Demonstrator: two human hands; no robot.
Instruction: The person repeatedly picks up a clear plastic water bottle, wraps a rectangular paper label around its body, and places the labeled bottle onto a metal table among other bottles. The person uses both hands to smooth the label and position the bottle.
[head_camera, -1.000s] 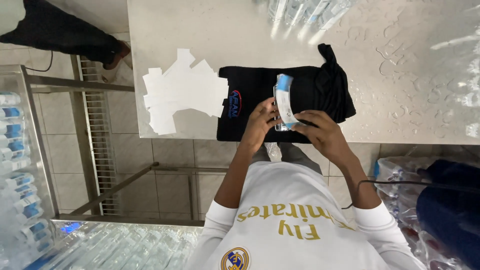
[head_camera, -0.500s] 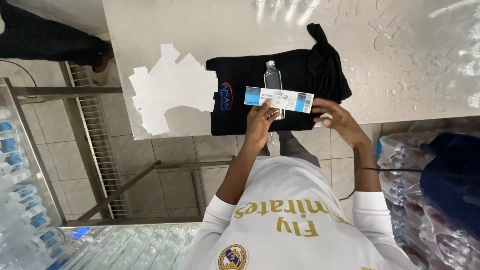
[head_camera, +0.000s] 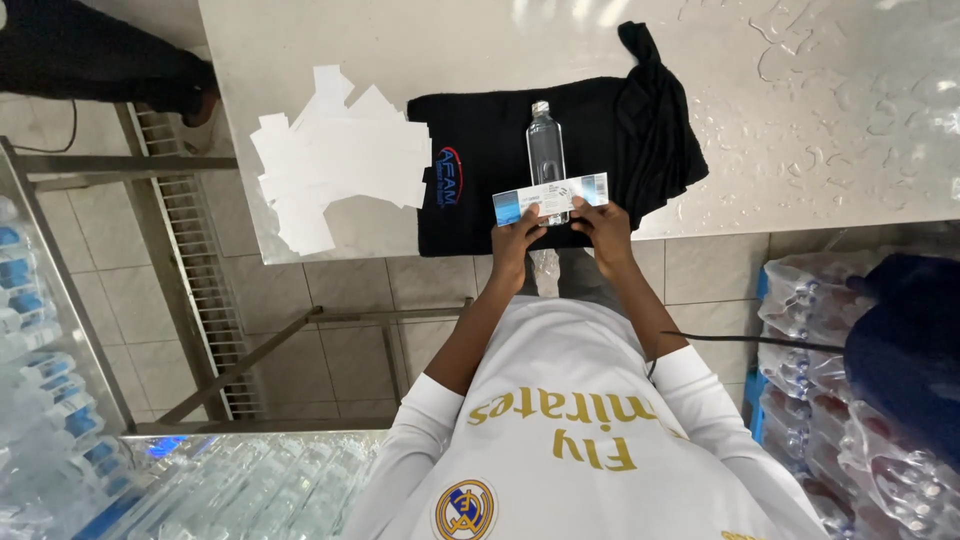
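Bottle (head_camera: 545, 150) lies on folded cloth (head_camera: 500, 170) at table's (head_camera: 800, 120) near edge; paper stack (head_camera: 335, 160) just left of cloth; label strip (head_camera: 550, 198) over bottle's base.

Between the fingers (head_camera: 527, 222) of both hands the label (head_camera: 551, 198) looks like thin, slightly glossy printed film, and just beyond the fingertips the bottle (head_camera: 545, 160) is clear, smooth plastic lying on a matt black cloth (head_camera: 480, 215). Out past the left fingers the slips (head_camera: 335, 165) are plain matt white paper. The tabletop (head_camera: 800, 110) off the right fingers is pale, smooth and shiny with beaded water.
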